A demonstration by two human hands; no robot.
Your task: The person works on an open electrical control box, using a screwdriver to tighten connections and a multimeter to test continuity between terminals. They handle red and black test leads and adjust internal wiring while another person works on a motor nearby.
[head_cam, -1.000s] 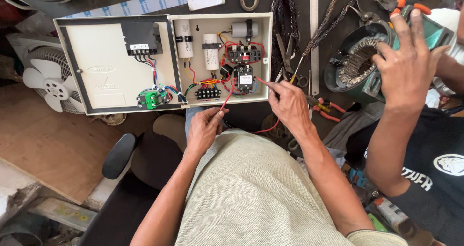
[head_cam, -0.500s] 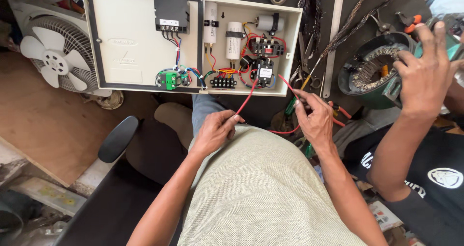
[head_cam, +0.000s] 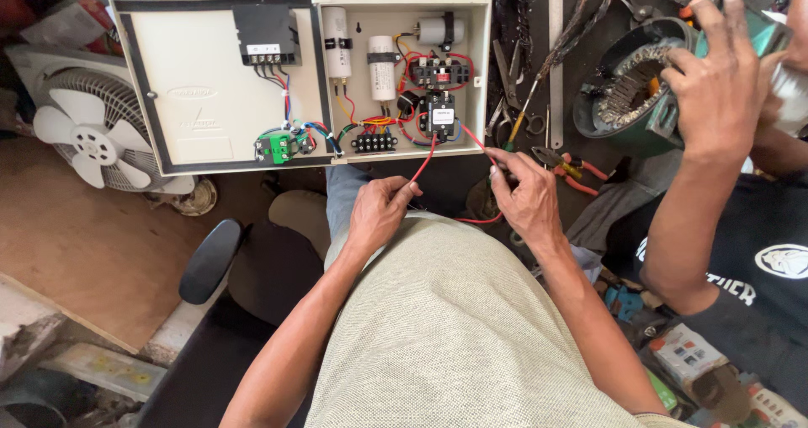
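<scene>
Far left, a white fan (head_cam: 91, 133) lies beside the open control box (head_cam: 303, 83), which now sits lower and closer than a moment ago, so the wiring is within easy reach. A pale rectangular label (head_cam: 442, 116) marks the black relay inside. The left hand (head_cam: 379, 213) pinches one red wire (head_cam: 423, 163); the right hand (head_cam: 526, 194), drawn back from the terminals, pinches the other. Right, a co-worker's hand (head_cam: 715, 83) grips a green motor stator (head_cam: 627, 91) on the dark desk (head_cam: 539, 58).

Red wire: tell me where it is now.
Head view, centre: the red wire runs from the open control box down to the left hand, looping across to the right hand.
</scene>
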